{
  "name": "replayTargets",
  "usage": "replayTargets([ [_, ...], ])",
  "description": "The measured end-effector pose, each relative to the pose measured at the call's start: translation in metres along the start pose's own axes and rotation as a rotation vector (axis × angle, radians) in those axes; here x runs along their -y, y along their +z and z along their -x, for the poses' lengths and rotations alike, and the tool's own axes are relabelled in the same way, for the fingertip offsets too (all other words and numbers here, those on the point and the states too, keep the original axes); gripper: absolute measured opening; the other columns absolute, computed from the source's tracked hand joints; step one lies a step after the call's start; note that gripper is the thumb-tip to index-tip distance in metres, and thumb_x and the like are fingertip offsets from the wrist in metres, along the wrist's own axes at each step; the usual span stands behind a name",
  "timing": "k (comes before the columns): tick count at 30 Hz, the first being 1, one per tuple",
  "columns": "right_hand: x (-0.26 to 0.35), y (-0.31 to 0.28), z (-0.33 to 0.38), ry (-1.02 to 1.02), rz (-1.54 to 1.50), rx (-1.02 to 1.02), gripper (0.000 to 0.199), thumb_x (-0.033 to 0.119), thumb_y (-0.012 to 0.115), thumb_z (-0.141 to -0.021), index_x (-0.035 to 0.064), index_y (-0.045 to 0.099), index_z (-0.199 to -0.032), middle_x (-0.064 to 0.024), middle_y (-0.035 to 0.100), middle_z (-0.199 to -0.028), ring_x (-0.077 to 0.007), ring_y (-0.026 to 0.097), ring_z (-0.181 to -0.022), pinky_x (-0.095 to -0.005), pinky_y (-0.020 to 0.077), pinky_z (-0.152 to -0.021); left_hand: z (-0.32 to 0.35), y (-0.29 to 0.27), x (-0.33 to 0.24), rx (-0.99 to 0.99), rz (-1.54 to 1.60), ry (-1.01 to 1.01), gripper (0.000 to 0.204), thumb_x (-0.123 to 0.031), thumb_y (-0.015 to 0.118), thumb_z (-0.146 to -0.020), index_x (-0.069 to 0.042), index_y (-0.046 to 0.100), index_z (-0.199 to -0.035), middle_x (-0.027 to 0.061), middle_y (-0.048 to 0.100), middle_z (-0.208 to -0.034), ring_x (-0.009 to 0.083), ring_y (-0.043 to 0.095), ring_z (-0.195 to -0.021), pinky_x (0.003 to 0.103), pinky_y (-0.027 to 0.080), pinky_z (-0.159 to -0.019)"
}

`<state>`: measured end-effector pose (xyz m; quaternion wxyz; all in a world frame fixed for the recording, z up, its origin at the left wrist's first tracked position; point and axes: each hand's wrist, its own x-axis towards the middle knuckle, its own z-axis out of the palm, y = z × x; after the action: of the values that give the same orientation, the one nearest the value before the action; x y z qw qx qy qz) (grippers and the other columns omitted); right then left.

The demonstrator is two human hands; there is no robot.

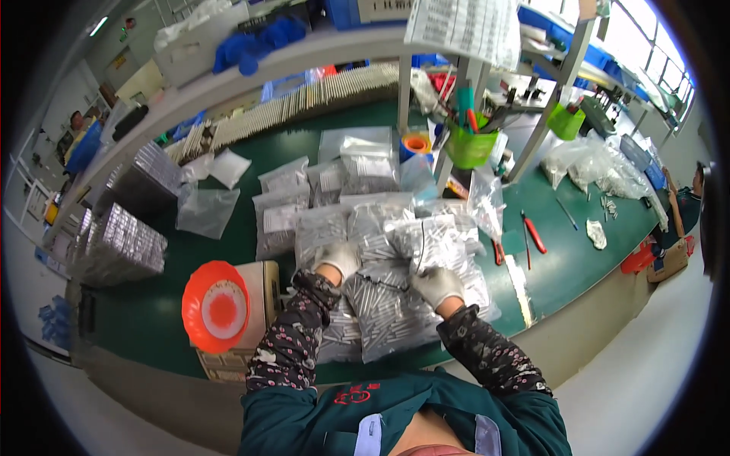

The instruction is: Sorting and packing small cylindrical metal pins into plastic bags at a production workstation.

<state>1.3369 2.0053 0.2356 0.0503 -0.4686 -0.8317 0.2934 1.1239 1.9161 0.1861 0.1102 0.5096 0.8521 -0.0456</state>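
Clear plastic bags full of short silvery metal tubes lie stacked before me on the green table. My left hand (340, 258), in a white glove, has its fingers curled at the upper left corner of the front bag (391, 311). At that bag's upper right side, my right hand (437, 287), gloved too, is closed on the plastic. A thin dark wavy line runs between the hands along the bag's top; whether it is a cord or an edge, I cannot tell. Just beyond lies another filled bag (433, 239). The fingertips are partly hidden.
An orange dish (215, 306) sits on a beige box-like base at left, near stacks of silvery blocks (125, 239). Red-handled pliers (534, 233) lie at right. A green tool holder (470, 144) hangs from the shelf post. Another person (680, 205) is at far right.
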Motion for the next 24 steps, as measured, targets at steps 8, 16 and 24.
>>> replayTargets([
  [8,0.011,-0.003,0.004,0.05,-0.023,0.163,0.038,0.035,0.052,-0.067,0.0071,0.067,-0.087,-0.0202,0.062,-0.087,-0.0349,0.06,-0.086,-0.0382,0.0472,-0.077,0.006,-0.025,0.009,0.121,-0.168,0.187,0.027,-0.023,0.044,-0.077,-0.009,0.067,-0.079,0.0126,0.064,-0.088,0.0284,0.063,-0.079,0.038,0.05,-0.066],
  [16,0.006,-0.007,0.001,0.087,-0.321,0.134,0.03,0.033,0.054,-0.068,0.0072,0.066,-0.076,-0.0131,0.063,-0.066,-0.0274,0.063,-0.069,-0.0336,0.048,-0.065,0.013,-0.038,0.003,-0.013,-0.125,0.146,0.027,-0.025,0.045,-0.076,-0.01,0.066,-0.084,0.0118,0.064,-0.086,0.0287,0.063,-0.077,0.04,0.05,-0.066],
  [24,0.011,-0.085,0.042,-0.451,-0.666,-0.408,0.013,0.016,0.062,-0.071,0.0034,0.058,-0.072,-0.0118,0.058,-0.061,-0.0188,0.058,-0.055,-0.0289,0.0461,-0.055,0.118,-0.137,-0.035,-0.848,0.362,0.253,0.014,-0.02,0.055,-0.075,-0.006,0.056,-0.076,0.0114,0.059,-0.07,0.028,0.059,-0.066,0.038,0.047,-0.06],
])
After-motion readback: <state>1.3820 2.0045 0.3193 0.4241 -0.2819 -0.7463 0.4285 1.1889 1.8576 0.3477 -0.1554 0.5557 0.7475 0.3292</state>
